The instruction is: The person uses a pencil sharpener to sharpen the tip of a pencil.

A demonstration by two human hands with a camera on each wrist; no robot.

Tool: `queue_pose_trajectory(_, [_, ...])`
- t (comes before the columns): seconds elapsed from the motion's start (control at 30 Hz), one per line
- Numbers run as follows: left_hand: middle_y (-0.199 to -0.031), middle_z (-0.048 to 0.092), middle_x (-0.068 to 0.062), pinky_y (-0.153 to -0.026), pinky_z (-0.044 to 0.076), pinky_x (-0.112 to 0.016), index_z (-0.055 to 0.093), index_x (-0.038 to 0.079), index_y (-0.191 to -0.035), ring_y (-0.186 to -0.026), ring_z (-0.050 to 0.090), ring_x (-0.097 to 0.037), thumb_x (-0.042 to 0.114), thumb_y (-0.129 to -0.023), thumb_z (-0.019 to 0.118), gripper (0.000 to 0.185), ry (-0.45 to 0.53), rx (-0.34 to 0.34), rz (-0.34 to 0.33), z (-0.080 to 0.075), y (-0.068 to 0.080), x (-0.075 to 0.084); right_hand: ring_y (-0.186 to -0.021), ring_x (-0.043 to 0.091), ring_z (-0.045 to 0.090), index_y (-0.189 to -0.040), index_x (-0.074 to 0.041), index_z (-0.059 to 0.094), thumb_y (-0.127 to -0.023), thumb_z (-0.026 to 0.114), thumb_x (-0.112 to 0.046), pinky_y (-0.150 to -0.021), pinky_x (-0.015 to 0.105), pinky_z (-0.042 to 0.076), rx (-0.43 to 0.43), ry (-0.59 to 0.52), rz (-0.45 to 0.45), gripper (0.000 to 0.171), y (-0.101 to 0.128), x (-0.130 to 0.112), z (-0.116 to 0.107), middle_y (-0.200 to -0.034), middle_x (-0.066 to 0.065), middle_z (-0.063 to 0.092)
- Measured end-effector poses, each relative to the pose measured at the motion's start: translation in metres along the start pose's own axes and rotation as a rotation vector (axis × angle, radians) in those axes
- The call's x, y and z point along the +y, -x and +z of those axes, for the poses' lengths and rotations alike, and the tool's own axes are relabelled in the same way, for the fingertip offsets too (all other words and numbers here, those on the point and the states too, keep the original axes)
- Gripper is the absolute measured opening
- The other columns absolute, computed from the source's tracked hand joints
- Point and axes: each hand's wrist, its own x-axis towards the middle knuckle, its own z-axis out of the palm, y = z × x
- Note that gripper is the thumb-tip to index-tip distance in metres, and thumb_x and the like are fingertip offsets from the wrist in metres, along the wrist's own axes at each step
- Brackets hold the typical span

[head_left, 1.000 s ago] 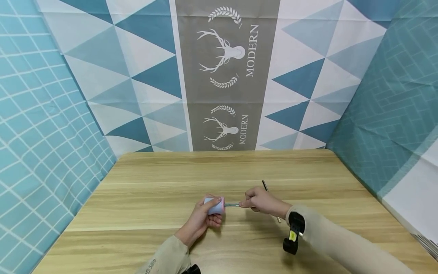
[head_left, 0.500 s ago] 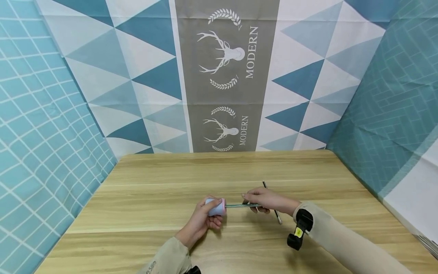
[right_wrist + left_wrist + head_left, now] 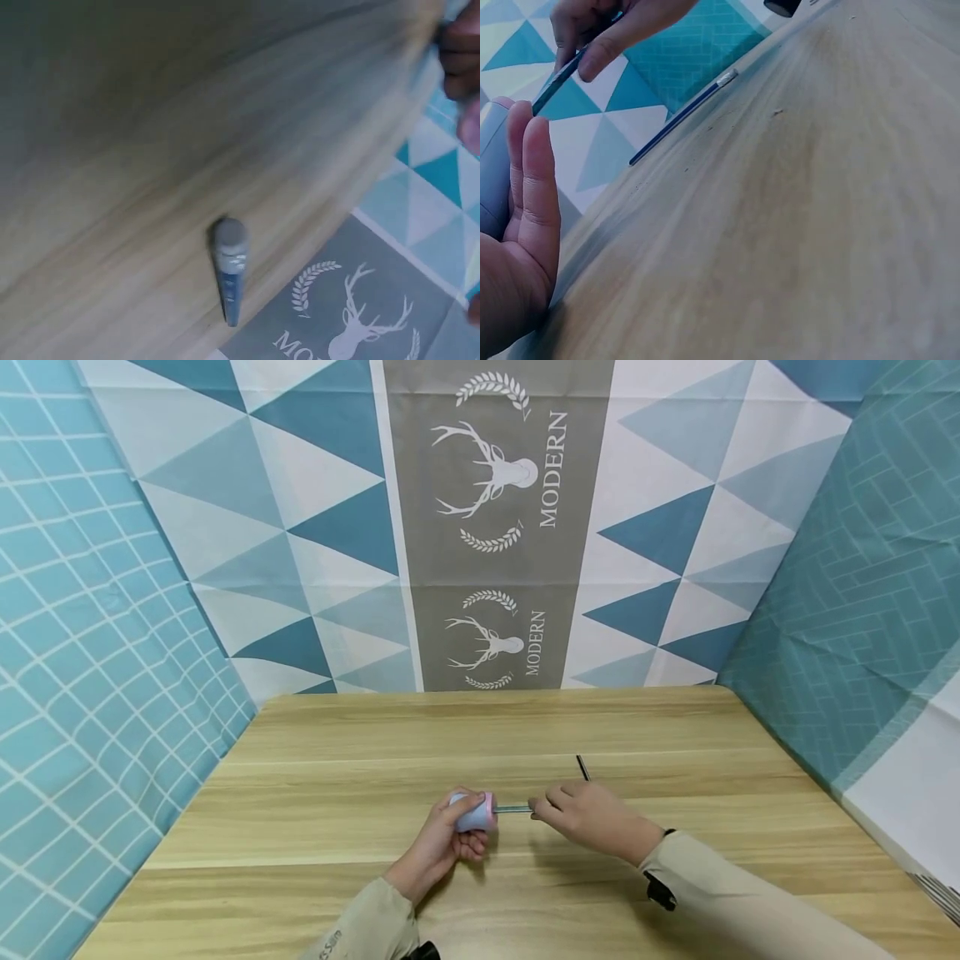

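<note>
My left hand (image 3: pixel 438 839) holds a light blue cylinder (image 3: pixel 470 812) with a pink rim, which looks like a pencil sharpener, lying sideways above the table. Out of the rimmed end sticks a slim, dark greenish pencil (image 3: pixel 513 809), its other end covered by my right hand (image 3: pixel 596 818). The right fingers pinch the pencil a short way from the rim. From the left wrist, the pencil (image 3: pixel 559 81) slants between both hands, and two left fingers (image 3: pixel 538 180) extend past the cylinder.
Another dark pencil (image 3: pixel 582 767) with a metal band and rounded eraser end lies on the wooden table (image 3: pixel 360 752), partly behind the right hand. A patterned cloth (image 3: pixel 495 527) hangs behind the table, with blue sheets at both sides.
My right hand loosened and slid right along the pencil, then came back nearer the rim with its wrist turned over and fingers curled. The left hand and cylinder have stayed nearly still.
</note>
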Motion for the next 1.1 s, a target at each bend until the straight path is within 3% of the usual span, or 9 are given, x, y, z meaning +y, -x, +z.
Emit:
queue_pose_trajectory(0.1, [-0.062,0.064,-0.005,-0.044,0.055,-0.023,0.051,0.009,-0.099,-0.044,0.059,-0.007,0.025,-0.099,0.057,0.017,-0.004,0.004,0.000,0.000,0.001,0.000,-0.050,0.007,0.048,-0.094,-0.008,0.065,-0.111,0.034,-0.022,-0.043,0.017,0.043,0.080,0.068,-0.046,0.037,-0.003,-0.002,0.005,-0.066,-0.004,0.055])
queue_pose_trajectory(0.2, [-0.062,0.064,-0.005,-0.044,0.055,-0.023,0.052,0.010,-0.099,-0.044,0.059,-0.007,0.025,-0.099,0.057,0.015,-0.003,0.022,0.006,0.000,0.003,0.000,-0.047,0.000,0.043,-0.088,-0.010,0.063,-0.107,0.046,-0.022,-0.042,0.011,0.038,0.080,-0.118,0.053,0.029,-0.006,-0.005,0.008,-0.062,-0.008,0.056])
queue_pose_trajectory(0.37, [-0.061,0.064,-0.006,-0.043,0.055,-0.023,0.054,0.010,-0.097,-0.044,0.060,-0.008,0.023,-0.098,0.059,0.014,-0.002,0.044,0.013,0.002,0.003,0.001,-0.049,-0.006,0.033,-0.080,-0.012,0.064,-0.094,0.070,-0.018,-0.043,0.011,0.028,-0.190,-0.778,0.553,0.017,-0.016,-0.009,-0.003,-0.060,-0.012,0.056])
queue_pose_trajectory(0.5, [-0.061,0.064,-0.007,-0.043,0.055,-0.023,0.055,0.010,-0.097,-0.044,0.060,-0.008,0.022,-0.097,0.059,0.013,-0.001,0.041,0.016,0.002,0.002,0.000,-0.046,0.006,0.022,-0.072,-0.004,0.059,-0.093,0.070,-0.017,-0.042,0.021,0.019,-0.442,-1.266,0.979,0.027,-0.026,0.003,-0.011,-0.051,-0.009,0.035])
queue_pose_trajectory(0.7, [-0.061,0.064,-0.008,-0.043,0.055,-0.024,0.058,0.011,-0.099,-0.044,0.061,-0.010,0.019,-0.096,0.060,0.008,-0.007,0.039,0.027,0.003,0.002,-0.003,-0.042,0.007,0.016,-0.084,-0.004,0.064,-0.094,0.066,-0.020,-0.038,0.020,0.013,-0.707,-1.671,1.327,0.019,-0.021,0.020,-0.001,-0.049,-0.005,0.028])
queue_pose_trajectory(0.8, [-0.061,0.063,-0.009,-0.043,0.056,-0.025,0.059,0.012,-0.099,-0.044,0.061,-0.010,0.018,-0.096,0.060,0.006,-0.015,0.042,0.031,0.003,0.002,-0.003,-0.042,0.006,0.016,-0.091,-0.006,0.065,-0.095,0.064,-0.022,-0.038,0.018,0.014,-0.767,-1.731,1.352,0.017,-0.017,0.022,0.004,-0.050,-0.005,0.028])
queue_pose_trajectory(0.9, [-0.060,0.063,-0.009,-0.042,0.055,-0.025,0.060,0.011,-0.098,-0.043,0.060,-0.011,0.018,-0.096,0.060,0.007,-0.019,0.053,0.042,0.002,0.002,-0.002,-0.042,0.008,0.020,-0.091,0.003,0.062,-0.095,0.065,-0.023,-0.039,0.021,0.017,-0.718,-1.695,1.274,0.027,-0.016,0.021,0.003,-0.051,-0.003,0.031])
queue_pose_trajectory(1.0, [-0.059,0.063,-0.008,-0.041,0.055,-0.025,0.060,0.011,-0.097,-0.042,0.059,-0.010,0.018,-0.096,0.061,0.008,-0.017,0.061,0.054,0.002,0.002,0.000,-0.043,0.010,0.028,-0.095,0.006,0.062,-0.098,0.063,-0.025,-0.040,0.023,0.025,-0.637,-1.545,1.102,0.032,-0.019,0.020,-0.004,-0.052,-0.001,0.040])
queue_pose_trajectory(1.1, [-0.058,0.063,-0.007,-0.041,0.055,-0.025,0.058,0.011,-0.095,-0.042,0.059,-0.009,0.020,-0.096,0.061,0.009,-0.006,0.053,0.050,0.003,0.003,0.000,-0.046,0.007,0.037,-0.099,-0.004,0.067,-0.101,0.060,-0.026,-0.042,0.023,0.034,-0.553,-1.261,0.869,0.024,-0.020,0.020,-0.015,-0.058,-0.004,0.050])
